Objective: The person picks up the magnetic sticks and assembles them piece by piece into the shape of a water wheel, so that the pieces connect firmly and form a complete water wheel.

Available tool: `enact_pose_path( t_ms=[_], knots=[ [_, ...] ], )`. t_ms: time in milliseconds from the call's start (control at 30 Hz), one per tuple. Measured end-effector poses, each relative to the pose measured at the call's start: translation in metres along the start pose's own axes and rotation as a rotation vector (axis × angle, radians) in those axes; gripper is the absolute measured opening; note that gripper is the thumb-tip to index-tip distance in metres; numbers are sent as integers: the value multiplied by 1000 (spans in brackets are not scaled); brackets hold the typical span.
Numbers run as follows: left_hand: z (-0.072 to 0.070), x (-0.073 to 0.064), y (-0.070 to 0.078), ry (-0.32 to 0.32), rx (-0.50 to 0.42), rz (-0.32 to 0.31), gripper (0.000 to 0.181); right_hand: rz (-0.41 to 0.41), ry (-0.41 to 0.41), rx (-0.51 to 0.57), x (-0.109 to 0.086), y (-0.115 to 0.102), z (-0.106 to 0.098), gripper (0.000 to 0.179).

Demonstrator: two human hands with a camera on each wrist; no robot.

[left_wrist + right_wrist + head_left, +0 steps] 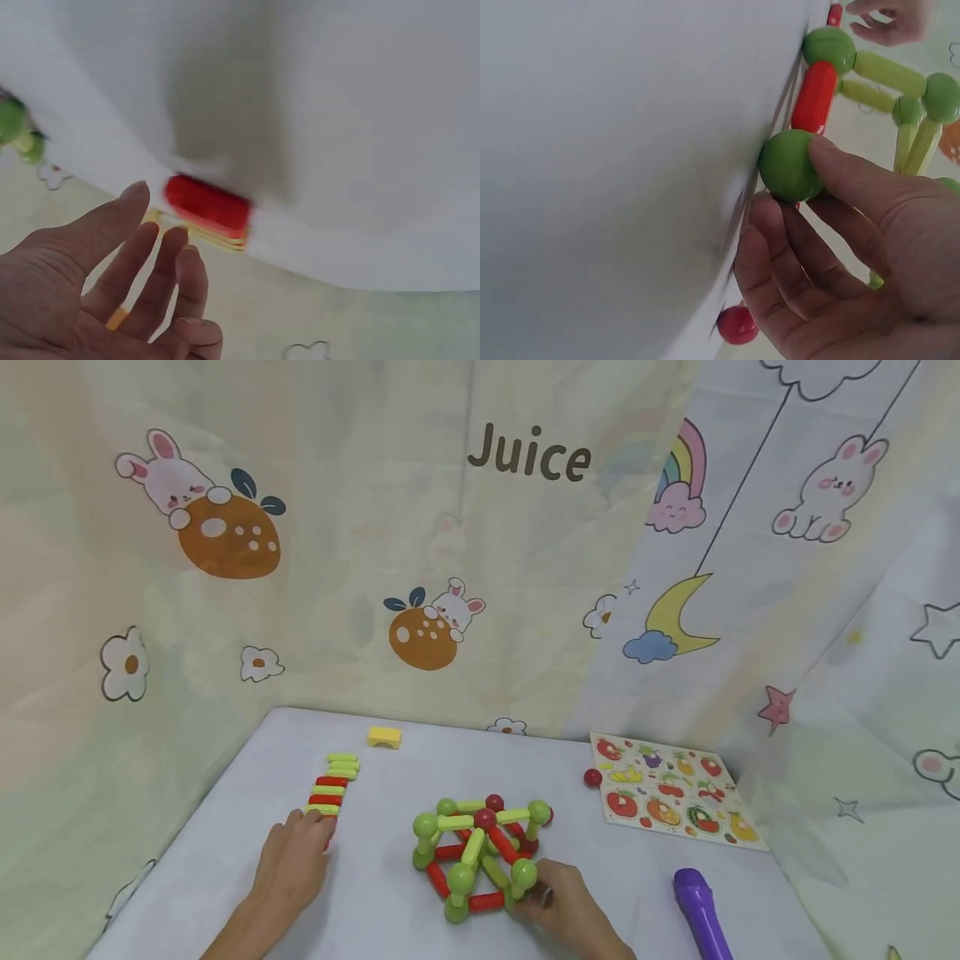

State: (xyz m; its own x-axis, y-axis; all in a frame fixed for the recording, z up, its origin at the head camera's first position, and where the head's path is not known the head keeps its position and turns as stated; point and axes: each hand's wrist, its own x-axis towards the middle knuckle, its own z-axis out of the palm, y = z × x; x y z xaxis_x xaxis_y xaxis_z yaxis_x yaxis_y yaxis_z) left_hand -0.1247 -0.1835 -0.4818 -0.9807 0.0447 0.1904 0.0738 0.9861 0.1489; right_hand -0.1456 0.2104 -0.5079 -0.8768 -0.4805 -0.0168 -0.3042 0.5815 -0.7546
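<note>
The right grip [855,240] pinches a green ball [790,166] at the near right base corner of the ball-and-stick frame [473,847], which stands on the bench [378,877]. From here the frame looks light, its sticks stiff but its joints easily parted, so a base ball seems the safest hold, though smooth enough to slip. The left grip [291,864], thumb parted from fingers, is just beside a red stick [206,204], probably best taken mid-length, at the near end of the stick row [327,790].

Room between rod row [327,791] and ball-and-rod frame [485,819]; microphone [702,912] blocks farther right.
</note>
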Motion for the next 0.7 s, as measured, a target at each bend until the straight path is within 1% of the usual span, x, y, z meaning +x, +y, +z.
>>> enact_pose_path(
  t_ms=[100, 167, 200, 267, 333, 433, 533, 633, 667, 700],
  knots=[
    [0, -6, -17, -16, 47, 32, 29, 47, -28, 10, -5, -4, 5, 19],
    [3, -7, -22, -26, 55, 62, 29, 85, -46, 25, -8, -7, 7, 19],
    [4, -8, -24, -19, 63, 76, 29, 100, -54, 32, -8, -8, 9, 20],
    [7, -7, -25, -11, 92, 84, 30, 127, -69, 49, -8, -11, 13, 21],
    [8, -7, -26, -9, 128, 78, 30, 149, -80, 51, -7, -15, 17, 22],
    [7, -6, -26, -35, 170, 59, 32, 160, -88, 36, -5, -19, 22, 22],
    [8, -6, -26, -80, 179, 69, 38, 160, -86, 20, -5, -21, 24, 21],
    [11, -8, -26, -110, 178, 87, 45, 156, -84, 9, -4, -22, 25, 21],
    [11, -9, -24, -121, 171, 84, 47, 155, -83, 8, -4, -22, 25, 21],
    [11, -11, -22, -138, 134, 65, 46, 152, -82, 7, -3, -23, 25, 21]
  ],
)
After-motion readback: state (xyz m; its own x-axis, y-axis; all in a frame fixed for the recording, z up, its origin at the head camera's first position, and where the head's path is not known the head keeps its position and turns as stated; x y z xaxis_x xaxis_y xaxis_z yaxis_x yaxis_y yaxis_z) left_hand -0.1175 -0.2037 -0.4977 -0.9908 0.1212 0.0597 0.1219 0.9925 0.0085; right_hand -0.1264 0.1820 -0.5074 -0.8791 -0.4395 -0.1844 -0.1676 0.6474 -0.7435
